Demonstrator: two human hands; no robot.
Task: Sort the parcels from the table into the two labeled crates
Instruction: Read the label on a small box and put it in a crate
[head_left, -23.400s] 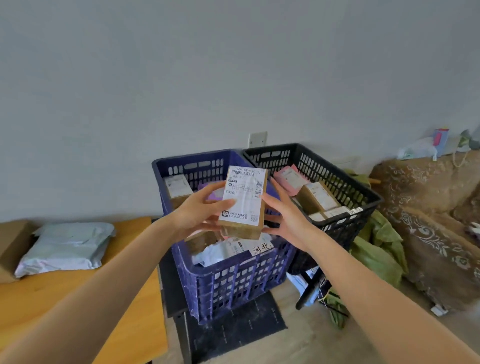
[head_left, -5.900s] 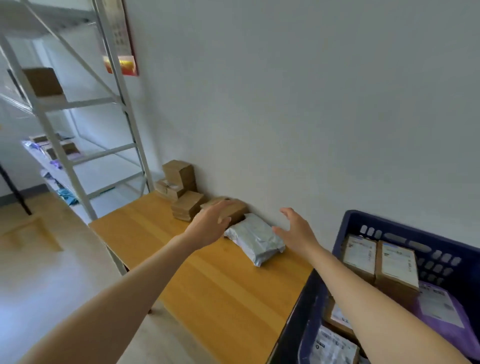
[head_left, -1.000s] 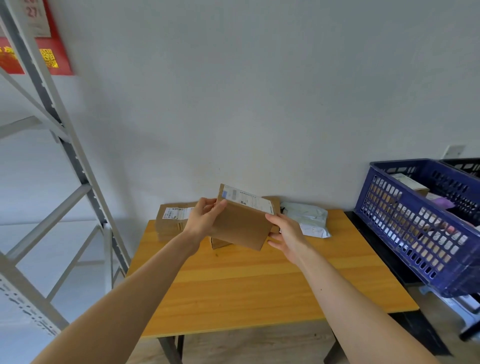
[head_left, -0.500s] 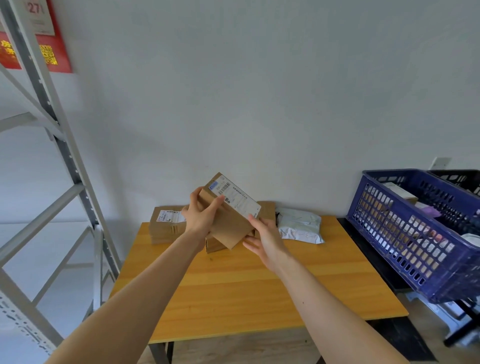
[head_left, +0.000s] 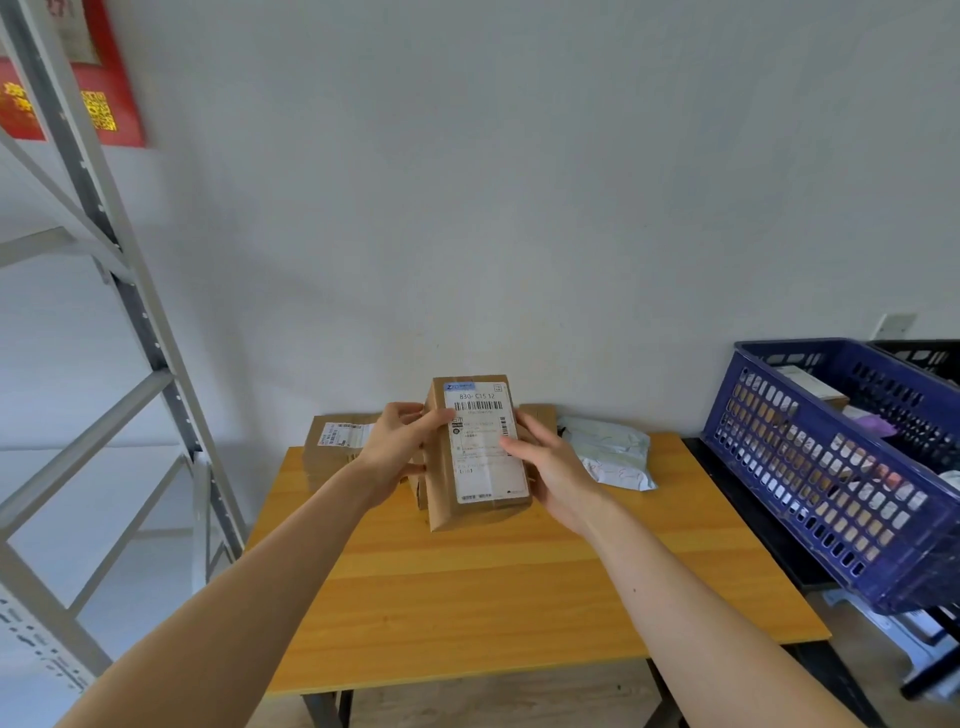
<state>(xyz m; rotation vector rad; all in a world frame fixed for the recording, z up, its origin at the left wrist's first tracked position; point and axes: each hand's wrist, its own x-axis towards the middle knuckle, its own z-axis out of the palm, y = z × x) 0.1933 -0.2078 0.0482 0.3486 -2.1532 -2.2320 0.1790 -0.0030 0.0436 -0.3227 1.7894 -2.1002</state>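
I hold a brown cardboard parcel (head_left: 470, 488) upright above the wooden table (head_left: 493, 587), its white shipping label facing me. My left hand (head_left: 397, 447) grips its left side with the thumb on the front. My right hand (head_left: 545, 462) holds its right edge with the thumb across the label. Behind it, another labelled cardboard box (head_left: 332, 444) lies at the table's back left and a grey mailer bag (head_left: 613, 457) at the back right. The blue crate (head_left: 810, 478) with parcels stands to the right, and the black crate (head_left: 924, 358) is just behind it.
A grey metal shelving rack (head_left: 119, 322) rises on the left, close to the table's left edge. A red poster (head_left: 104, 98) hangs on the wall behind it. A wall socket (head_left: 893, 326) sits above the crates. A dark stand (head_left: 753, 530) carries the blue crate.
The parcel has been turned from a tilted, label-up pose to upright with its label facing me. Both hands have shifted round it and keep their hold.
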